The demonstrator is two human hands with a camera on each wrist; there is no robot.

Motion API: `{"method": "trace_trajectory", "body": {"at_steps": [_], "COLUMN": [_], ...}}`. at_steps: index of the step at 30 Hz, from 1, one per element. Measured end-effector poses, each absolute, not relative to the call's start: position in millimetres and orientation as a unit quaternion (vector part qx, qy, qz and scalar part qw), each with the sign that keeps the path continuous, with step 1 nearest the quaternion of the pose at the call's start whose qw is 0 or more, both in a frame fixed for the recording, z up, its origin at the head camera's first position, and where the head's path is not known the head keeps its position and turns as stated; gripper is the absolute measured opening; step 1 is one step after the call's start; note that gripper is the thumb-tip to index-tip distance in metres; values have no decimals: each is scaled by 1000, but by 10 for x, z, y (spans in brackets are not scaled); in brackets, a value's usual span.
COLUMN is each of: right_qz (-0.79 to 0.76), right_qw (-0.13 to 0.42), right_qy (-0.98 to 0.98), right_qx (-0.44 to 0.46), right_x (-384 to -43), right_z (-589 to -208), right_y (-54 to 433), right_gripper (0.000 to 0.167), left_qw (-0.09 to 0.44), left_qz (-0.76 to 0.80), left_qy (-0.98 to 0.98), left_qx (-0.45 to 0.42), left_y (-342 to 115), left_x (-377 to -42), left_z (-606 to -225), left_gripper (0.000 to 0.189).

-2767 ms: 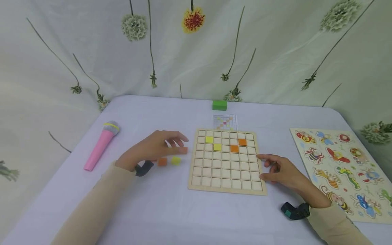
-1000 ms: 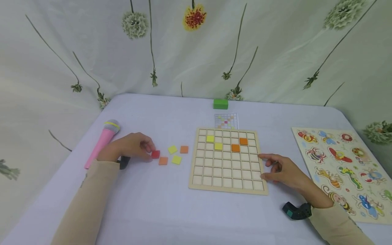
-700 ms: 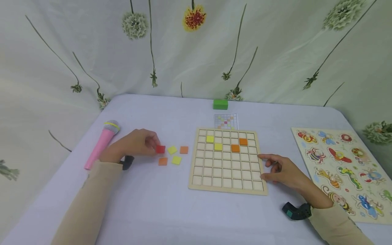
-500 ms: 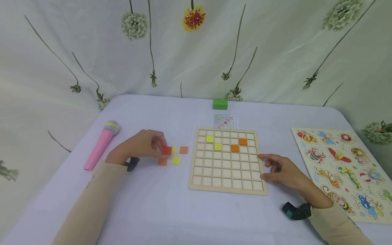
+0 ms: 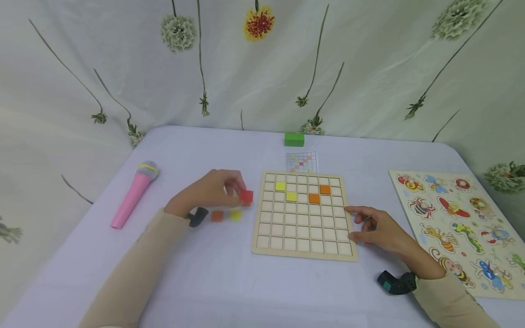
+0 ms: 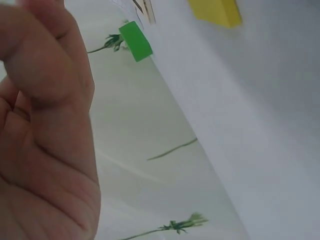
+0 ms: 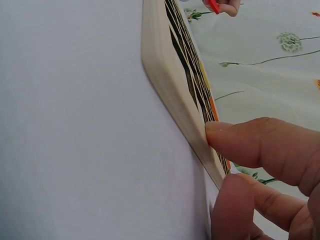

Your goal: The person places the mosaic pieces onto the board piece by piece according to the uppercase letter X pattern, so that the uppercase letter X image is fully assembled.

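Note:
Between thumb and fingers my left hand [image 5: 217, 187] pinches a square red tile [image 5: 247, 197], just left of the wooden grid board [image 5: 303, 255]. An orange tile [image 5: 217, 216] and a yellow tile [image 5: 235, 215] lie below that hand, which covers the other loose tiles. Two yellow tiles and two orange tiles sit in cells of the board's upper rows. My right hand [image 5: 379, 230] rests at the board's right edge, index finger and thumb set apart along it. In the right wrist view, a fingertip [image 7: 220, 135] touches the board's rim.
Behind the board lies a small printed pattern card [image 5: 301, 162], with a green block [image 5: 294, 140] beyond it. A pink toy microphone [image 5: 134, 195] is at the left. A puzzle board with insect pictures [image 5: 455, 223] lies at the right, close to my right forearm.
My left hand left an orange tile near the board, reached back left and took the red tile, then carried it right to the board's left side. My right hand stays in place.

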State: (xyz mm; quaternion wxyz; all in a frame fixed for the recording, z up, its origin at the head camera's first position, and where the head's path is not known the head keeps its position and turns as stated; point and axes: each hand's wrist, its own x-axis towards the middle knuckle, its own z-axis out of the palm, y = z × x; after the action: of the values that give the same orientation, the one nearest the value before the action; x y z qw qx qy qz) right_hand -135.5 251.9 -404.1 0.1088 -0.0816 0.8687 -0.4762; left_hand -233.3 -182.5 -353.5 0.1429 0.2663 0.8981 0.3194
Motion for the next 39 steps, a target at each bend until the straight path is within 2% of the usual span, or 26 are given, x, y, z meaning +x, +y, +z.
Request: {"method": "trace_trajectory", "body": {"at_steps": [26,39], "right_qz": [-480,-496], "right_qw": [105,113], "right_qy": [867,857], "right_qx": [-76,-87], "right_x": [-1369,-1368], "right_z": [-4031,-4058], "right_y": [2539,2534], "right_gripper": [71,71], "left_qw": [173,153], "left_qz": [325,239], "left_qy": [874,892], "left_qx": [317,352], "left_y": [-967,-690], "left_x": [-2439,-2403], "left_z": [-3605,-3644], "left_gripper": [20,18]}}
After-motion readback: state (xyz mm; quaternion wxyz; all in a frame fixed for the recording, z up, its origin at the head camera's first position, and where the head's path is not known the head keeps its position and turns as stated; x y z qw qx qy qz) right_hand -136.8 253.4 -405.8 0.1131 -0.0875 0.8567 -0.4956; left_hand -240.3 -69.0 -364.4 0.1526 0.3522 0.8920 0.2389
